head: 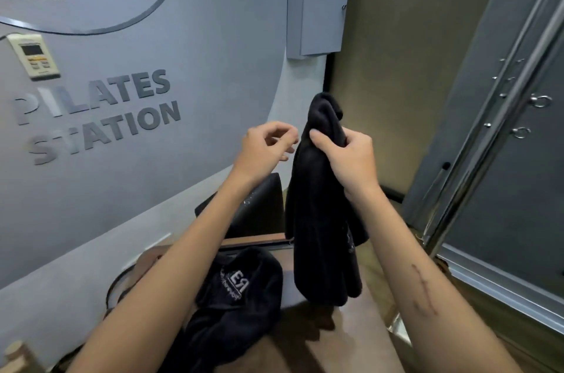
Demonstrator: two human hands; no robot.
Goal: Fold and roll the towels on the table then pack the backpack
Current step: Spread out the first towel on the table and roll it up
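A black towel (320,220) hangs in the air above the brown table (345,339), bunched at its top. My right hand (351,156) is shut on that upper part, thumb pressed into the cloth. My left hand (268,146) floats just left of the towel with its fingers curled and apart, holding nothing. A second black towel (235,299) with a white logo lies crumpled on the table under my left forearm. A black backpack (253,208) stands behind it against the wall, mostly hidden by my arm and the hanging towel.
The grey wall with raised "PILATES STATION" letters (97,116) runs along the left, with a white wall remote (33,56) and a grey cabinet box (317,3). A metal frame with rings (518,116) stands at the right. A dark cable (119,284) loops at the table's left.
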